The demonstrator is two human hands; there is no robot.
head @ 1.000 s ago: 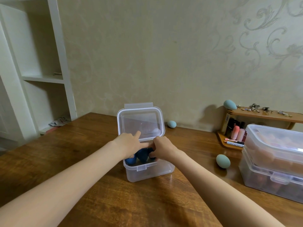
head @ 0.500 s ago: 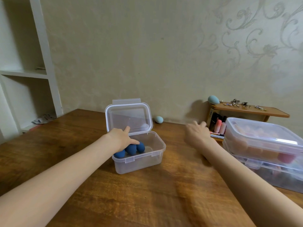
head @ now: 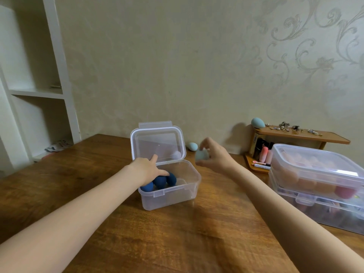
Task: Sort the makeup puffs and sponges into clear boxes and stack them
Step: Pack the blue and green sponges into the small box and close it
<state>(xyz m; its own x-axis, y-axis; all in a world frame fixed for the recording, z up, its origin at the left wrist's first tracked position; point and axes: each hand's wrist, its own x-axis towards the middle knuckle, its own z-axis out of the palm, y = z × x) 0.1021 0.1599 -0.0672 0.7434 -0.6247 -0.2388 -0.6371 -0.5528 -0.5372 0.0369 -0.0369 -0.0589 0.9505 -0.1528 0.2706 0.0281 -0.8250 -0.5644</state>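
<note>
A pale teal sponge (head: 201,155) is pinched between the fingertips of the right hand (head: 214,156), which is closed lightly around it and held above the table (head: 177,243), clear of the wood. The sponge's long axis appears roughly upright, though motion blur softens its outline. From this grip the open clear box (head: 173,189) lies at about seven o'clock, just beside and lower, with its empty right half nearest the sponge. The left hand (head: 146,171) is laid open inside the box, its fingers resting on three dark blue sponges (head: 160,182) gathered at the left end, nothing being gripped. The hinged lid (head: 157,143) is stood upright behind. Another teal sponge (head: 192,146) is seen at eleven o'clock from the grip, a third (head: 257,123) on the small wooden shelf (head: 303,134) at two o'clock. Two filled boxes (head: 319,184) are stacked at four o'clock.
</note>
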